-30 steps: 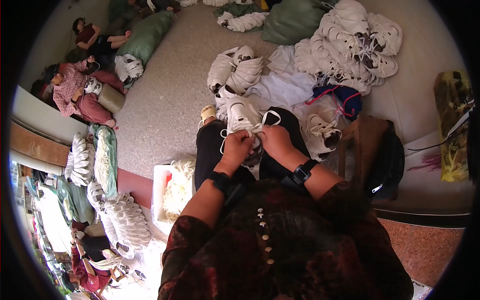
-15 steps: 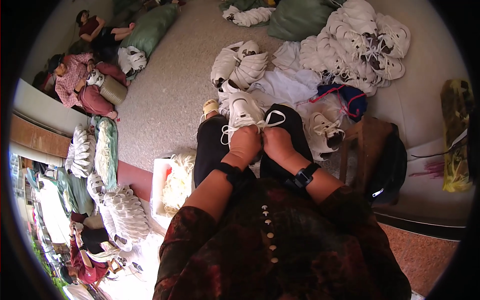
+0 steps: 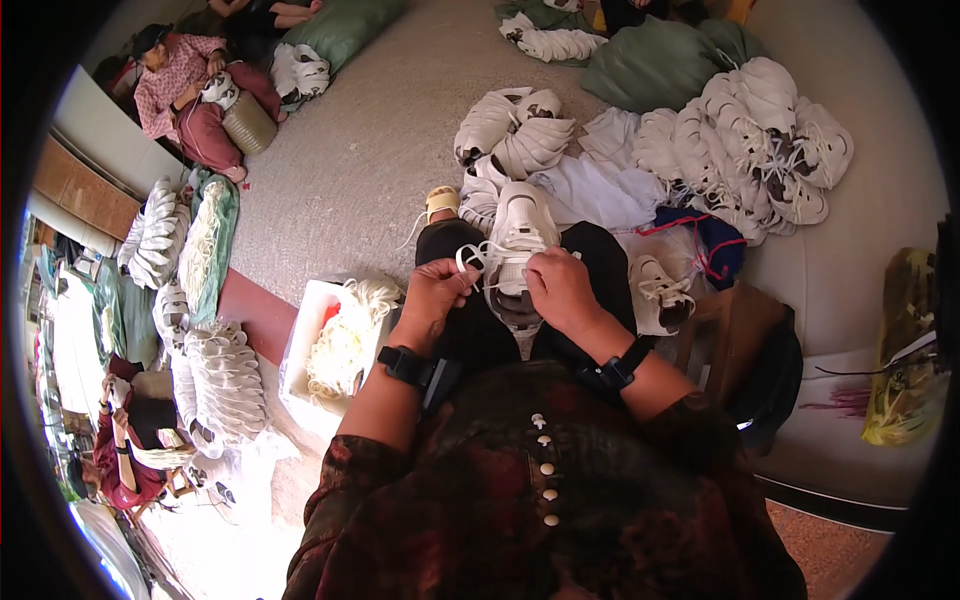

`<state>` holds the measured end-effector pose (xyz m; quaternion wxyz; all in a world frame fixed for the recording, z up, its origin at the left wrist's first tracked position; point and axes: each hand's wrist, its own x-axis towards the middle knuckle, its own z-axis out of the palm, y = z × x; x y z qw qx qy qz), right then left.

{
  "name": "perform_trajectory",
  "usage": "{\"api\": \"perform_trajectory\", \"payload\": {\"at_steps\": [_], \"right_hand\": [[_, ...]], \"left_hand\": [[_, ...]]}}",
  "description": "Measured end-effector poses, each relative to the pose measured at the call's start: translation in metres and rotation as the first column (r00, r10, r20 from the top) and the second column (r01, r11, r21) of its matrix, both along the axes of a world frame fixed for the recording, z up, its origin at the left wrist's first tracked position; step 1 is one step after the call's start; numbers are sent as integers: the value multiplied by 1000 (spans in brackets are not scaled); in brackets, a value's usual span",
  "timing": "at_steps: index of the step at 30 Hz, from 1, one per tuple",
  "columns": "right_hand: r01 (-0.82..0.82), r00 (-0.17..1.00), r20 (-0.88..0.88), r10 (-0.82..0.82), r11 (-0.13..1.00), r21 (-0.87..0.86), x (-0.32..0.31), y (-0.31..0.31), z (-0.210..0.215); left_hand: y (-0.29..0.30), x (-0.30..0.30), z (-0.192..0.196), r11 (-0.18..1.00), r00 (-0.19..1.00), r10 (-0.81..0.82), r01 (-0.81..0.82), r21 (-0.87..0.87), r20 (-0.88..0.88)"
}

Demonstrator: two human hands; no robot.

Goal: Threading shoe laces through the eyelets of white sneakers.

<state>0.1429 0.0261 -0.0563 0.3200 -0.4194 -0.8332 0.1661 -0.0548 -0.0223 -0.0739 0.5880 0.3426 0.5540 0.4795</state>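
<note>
A white sneaker rests between my knees, its toe pointing away from me and its opening facing me. To its left, my left hand is closed in a pinch on a white shoelace that runs from the shoe in a small loop. My right hand lies closed against the right side of the shoe's opening, by the upper eyelets. Whether lace is between its fingers is hidden. Just beyond the toe lie more white shoes.
At my left stands a white box heaped with cream laces. Piles of white shoes and green sacks lie ahead. A wooden stool is at my right. Co-workers sit along the left.
My hands were together over the shoe's opening; now they are apart. The left has moved left with the lace, and more of the shoe's tongue and opening shows. The view has shifted.
</note>
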Motion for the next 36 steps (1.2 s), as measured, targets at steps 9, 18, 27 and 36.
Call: {"api": "perform_trajectory", "payload": {"at_steps": [9,18,27,36], "right_hand": [[-227,953,-300,-33,577,-785,-26,13,-21],[-240,951,-305,-53,497,-834,-23,14,-21],[-186,922,-345,-173,584,-790,-28,12,-39],[-186,909,259,326,874,-448,-9,-1,-15]], "left_hand": [[20,10,-18,987,983,128,-138,77,131],[34,13,-28,984,976,87,-52,173,-200],[22,40,1,869,388,222,337,362,-895],[10,24,-16,852,601,228,257,455,-766]]}}
